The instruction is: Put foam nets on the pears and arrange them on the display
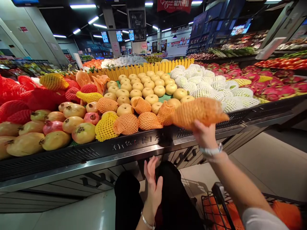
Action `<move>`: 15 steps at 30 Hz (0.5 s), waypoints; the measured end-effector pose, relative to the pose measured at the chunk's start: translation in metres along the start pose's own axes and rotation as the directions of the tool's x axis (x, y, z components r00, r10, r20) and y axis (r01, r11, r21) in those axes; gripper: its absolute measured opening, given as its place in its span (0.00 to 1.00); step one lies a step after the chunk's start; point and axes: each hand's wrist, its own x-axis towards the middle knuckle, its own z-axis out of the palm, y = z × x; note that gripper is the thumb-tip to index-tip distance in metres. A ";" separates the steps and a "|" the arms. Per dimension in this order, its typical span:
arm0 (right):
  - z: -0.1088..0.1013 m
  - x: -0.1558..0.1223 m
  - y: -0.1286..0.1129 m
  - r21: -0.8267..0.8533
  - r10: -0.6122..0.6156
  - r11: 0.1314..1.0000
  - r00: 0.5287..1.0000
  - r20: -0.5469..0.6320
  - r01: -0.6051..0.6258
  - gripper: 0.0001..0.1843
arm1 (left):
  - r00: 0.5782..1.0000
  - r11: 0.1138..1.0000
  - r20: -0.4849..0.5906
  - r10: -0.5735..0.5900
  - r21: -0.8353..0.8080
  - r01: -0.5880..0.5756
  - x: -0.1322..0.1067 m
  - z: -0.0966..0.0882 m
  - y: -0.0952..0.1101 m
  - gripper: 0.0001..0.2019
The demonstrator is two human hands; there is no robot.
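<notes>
My right hand (205,134), with a silver watch at the wrist, is closed round a fruit in an orange foam net (200,111). It is raised above the display's front edge and smeared by motion, so the fruit inside is hidden. My left hand (153,183) hangs empty below the edge, fingers stretched and thumb apart. Several orange-netted fruits (150,120) line the front row, beside a yellow-netted one (106,126). Behind them sit rows of bare round yellow-brown pears (148,84).
Pomegranates (83,132) lie to the left, white-netted fruits (203,80) and dragon fruit (273,88) to the right. A metal ledge (83,165) runs along the stand's front. A black wire cart (216,204) holding orange things stands at lower right.
</notes>
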 end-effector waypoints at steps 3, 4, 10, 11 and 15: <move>0.017 0.099 -0.017 -0.324 -0.400 0.872 0.916 -0.035 0.368 0.41 | 0.938 0.937 0.070 -0.340 0.113 0.332 -0.001 -0.008 -0.008 0.29; 0.024 0.131 -0.020 -0.456 -0.426 0.794 0.903 0.055 0.402 0.41 | 0.898 0.900 0.104 -0.427 0.150 0.410 -0.002 -0.010 -0.011 0.28; 0.059 0.240 0.009 -0.887 -0.092 0.342 0.950 0.299 0.312 0.43 | 0.764 0.807 0.285 -0.578 0.338 0.485 -0.002 -0.011 -0.020 0.24; 0.060 0.245 0.019 -0.901 -0.016 0.306 0.948 0.317 0.307 0.43 | 0.749 0.793 0.294 -0.594 0.369 0.484 -0.001 -0.013 -0.021 0.24; 0.052 0.256 0.040 -0.933 0.222 0.193 0.912 0.344 0.305 0.39 | 0.729 0.762 0.294 -0.618 0.452 0.464 0.003 -0.026 -0.031 0.23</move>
